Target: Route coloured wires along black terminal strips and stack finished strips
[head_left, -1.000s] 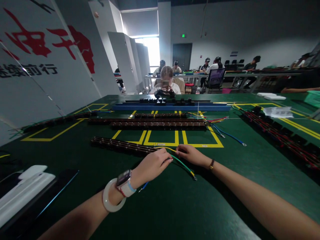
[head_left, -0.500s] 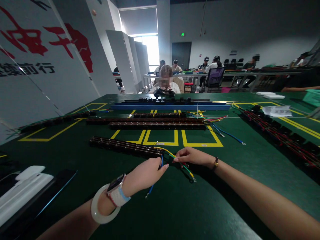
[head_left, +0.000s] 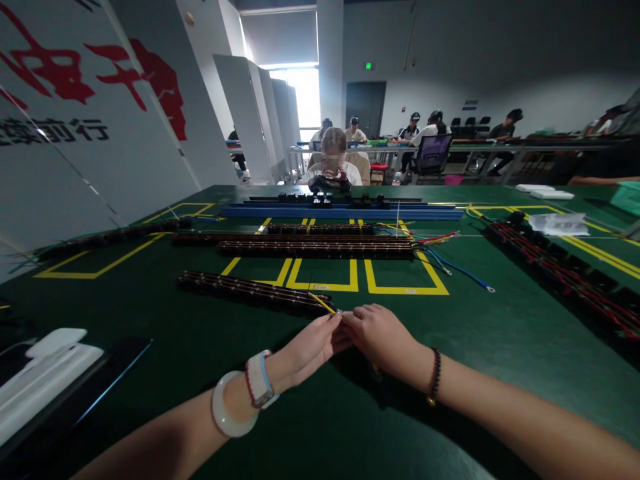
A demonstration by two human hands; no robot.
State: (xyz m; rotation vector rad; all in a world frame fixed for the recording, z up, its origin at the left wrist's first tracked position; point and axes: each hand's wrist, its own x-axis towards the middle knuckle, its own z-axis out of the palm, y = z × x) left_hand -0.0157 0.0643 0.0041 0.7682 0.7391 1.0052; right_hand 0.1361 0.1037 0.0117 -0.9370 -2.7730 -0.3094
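Have the near black strip (head_left: 255, 291) laid at a slant on the green table (head_left: 280, 443), just in front of the hands, with its right end closest to them; see a yellow wire (head_left: 321, 303) coming off that end and running down to the joined fingertips; pinching it there with the left hand (head_left: 311, 343), thumb and fingers drawn together; touching those fingers with the right hand (head_left: 385, 337), its own fingers bent inward, but cannot tell whether gripping the wire too; find a small end terminal (head_left: 377, 375) below the right hand, dim and partly hidden; wearing on the left wrist a pale watch band (head_left: 260, 380) and a white bangle (head_left: 219, 407), on the right a dark beaded bracelet (head_left: 437, 377); beyond the near strip, note yellow tape outlines (head_left: 345, 289) on the table, then longer dark strips (head_left: 310, 247) lying crosswise, with blue wires (head_left: 467, 280) trailing from their right end; farther back, see blue rails (head_left: 350, 213), and behind them a seated person (head_left: 353, 175); at the far right, find a strip with red wires (head_left: 565, 267) near a translucent packet (head_left: 560, 225); at the left, see another wired strip (head_left: 115, 237) and, nearer, a white object (head_left: 60, 380).
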